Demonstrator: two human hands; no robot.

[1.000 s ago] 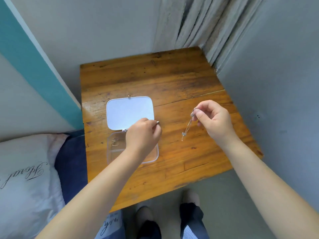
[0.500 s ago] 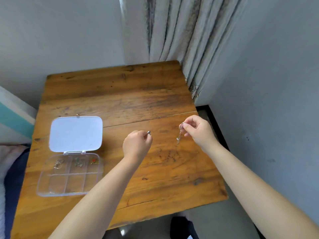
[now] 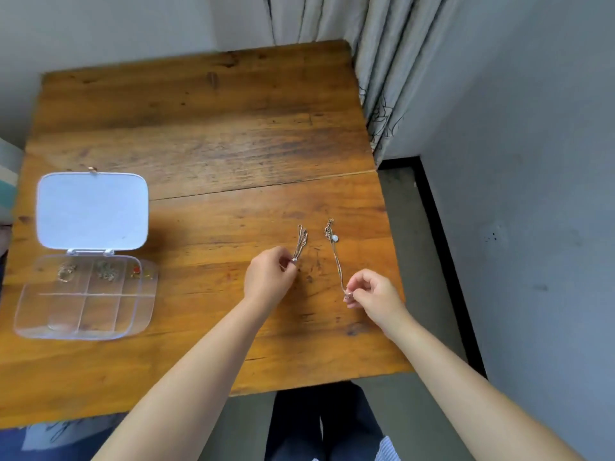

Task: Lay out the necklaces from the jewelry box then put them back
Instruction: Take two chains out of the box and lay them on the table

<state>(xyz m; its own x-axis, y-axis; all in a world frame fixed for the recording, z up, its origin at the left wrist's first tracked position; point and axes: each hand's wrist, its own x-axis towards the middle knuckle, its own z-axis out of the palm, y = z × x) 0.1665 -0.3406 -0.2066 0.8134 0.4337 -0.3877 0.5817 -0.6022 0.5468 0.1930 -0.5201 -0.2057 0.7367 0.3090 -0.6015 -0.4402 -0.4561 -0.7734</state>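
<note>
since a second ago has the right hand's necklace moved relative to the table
Yes. The right hand has lowered its necklace from dangling in the air onto the table, where it now lies stretched out toward the far edge.

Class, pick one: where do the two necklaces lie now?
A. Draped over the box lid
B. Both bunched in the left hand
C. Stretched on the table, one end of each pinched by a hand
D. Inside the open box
C: each necklace lies on the table, the left hand and right hand pinching the near ends, away from the box.
</note>
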